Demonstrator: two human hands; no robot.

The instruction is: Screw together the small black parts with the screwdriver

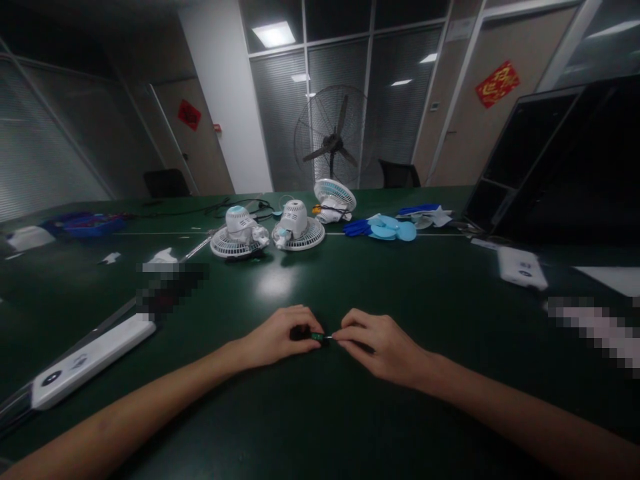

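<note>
Green table [280, 427], fan units [299, 223] beyond, blue blade [393, 229] lying loose. Left hand [287, 335] pinches small green part [317, 337], front-centre; right hand [383, 343], just apart, pinches thin metal piece [328, 337] beside it. Whether joined, can't tell.

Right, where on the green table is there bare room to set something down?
The green table is bare between the forearms, this side of the left hand and right hand. Another patch separates the hands from two white fans. The far middle is crowded with those fans, a third fan and light-blue blades.
</note>
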